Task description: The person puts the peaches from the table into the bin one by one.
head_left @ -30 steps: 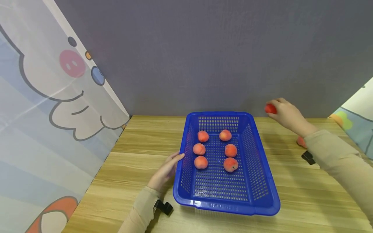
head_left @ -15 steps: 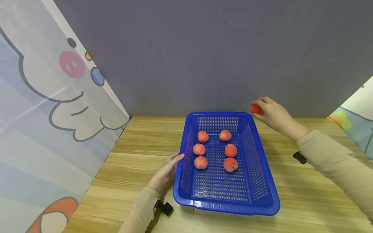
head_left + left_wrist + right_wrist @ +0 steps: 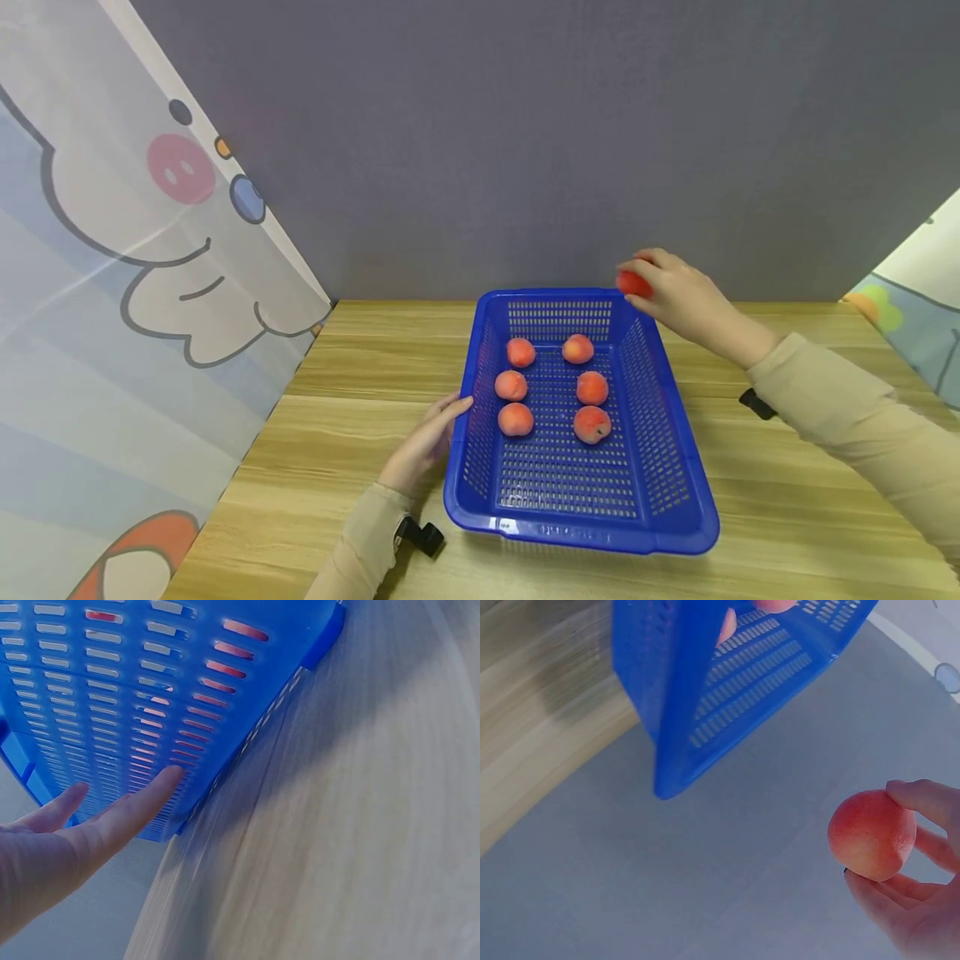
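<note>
A right hand (image 3: 678,296) is pinching a peach (image 3: 633,283) at the blue basket's (image 3: 667,467) 1 o'clock corner; the left hand (image 3: 427,437), fingers straight, is apparently touching its 9 o'clock wall.

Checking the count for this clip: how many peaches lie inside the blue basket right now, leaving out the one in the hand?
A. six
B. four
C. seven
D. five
A: the head view shows two rows of three peaches on the floor of the basket, while the right hand holds a seventh peach above the far right corner.
</note>
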Demonstrator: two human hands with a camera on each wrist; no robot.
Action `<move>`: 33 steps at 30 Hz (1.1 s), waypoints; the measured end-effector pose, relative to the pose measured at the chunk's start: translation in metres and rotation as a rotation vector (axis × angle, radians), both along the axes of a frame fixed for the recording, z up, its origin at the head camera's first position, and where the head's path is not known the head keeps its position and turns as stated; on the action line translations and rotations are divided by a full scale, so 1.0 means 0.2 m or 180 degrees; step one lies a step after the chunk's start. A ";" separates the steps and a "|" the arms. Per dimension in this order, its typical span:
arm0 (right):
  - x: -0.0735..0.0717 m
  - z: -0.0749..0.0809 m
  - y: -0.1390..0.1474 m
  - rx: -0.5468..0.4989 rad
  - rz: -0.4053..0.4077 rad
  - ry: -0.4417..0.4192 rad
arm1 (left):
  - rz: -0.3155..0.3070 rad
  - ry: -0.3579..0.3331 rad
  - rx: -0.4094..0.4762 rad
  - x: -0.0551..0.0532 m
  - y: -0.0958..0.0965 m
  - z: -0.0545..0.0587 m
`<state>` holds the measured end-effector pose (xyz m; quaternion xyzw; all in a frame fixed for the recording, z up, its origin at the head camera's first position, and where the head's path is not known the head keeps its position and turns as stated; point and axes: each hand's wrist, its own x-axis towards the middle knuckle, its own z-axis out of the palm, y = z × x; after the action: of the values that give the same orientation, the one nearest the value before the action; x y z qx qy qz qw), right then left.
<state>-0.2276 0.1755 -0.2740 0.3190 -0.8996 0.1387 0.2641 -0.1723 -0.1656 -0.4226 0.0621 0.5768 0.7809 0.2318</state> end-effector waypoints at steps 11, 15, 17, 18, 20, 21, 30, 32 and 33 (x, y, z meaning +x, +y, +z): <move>0.03 0.03 -0.12 -0.0071 0.0268 0.0112 | 0.0058 0.0009 -0.0010 0.00 0.01 0.00; 0.04 0.03 -0.18 -0.0090 0.0393 0.0095 | 0.0046 0.0020 -0.0016 0.00 0.00 0.00; 0.06 0.03 -0.20 -0.0091 0.0451 0.0081 | 0.0040 0.0034 -0.0010 0.01 0.00 0.00; 0.06 0.03 -0.22 -0.0095 0.0484 0.0078 | 0.0035 0.0042 -0.0006 0.01 0.00 0.00; 0.08 0.03 -0.24 -0.0091 0.0540 0.0054 | 0.0032 0.0056 -0.0009 0.01 0.00 0.00; 0.09 0.03 -0.26 -0.0087 0.0571 0.0035 | 0.0036 0.0052 -0.0007 0.01 0.00 0.00; 0.17 0.01 -0.38 0.0100 0.0678 -0.0241 | 0.0068 -0.0026 -0.0008 0.01 0.00 0.01; 0.18 0.00 -0.40 0.0148 0.0724 -0.0301 | 0.0057 -0.0025 -0.0011 0.01 0.00 0.01; 0.19 -0.01 -0.42 0.0171 0.0747 -0.0320 | 0.0051 -0.0022 -0.0011 0.01 0.00 0.01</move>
<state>-0.1898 0.0923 -0.2751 0.4218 -0.8715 0.1603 0.1920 -0.1697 -0.1646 -0.4207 0.0544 0.5778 0.7819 0.2275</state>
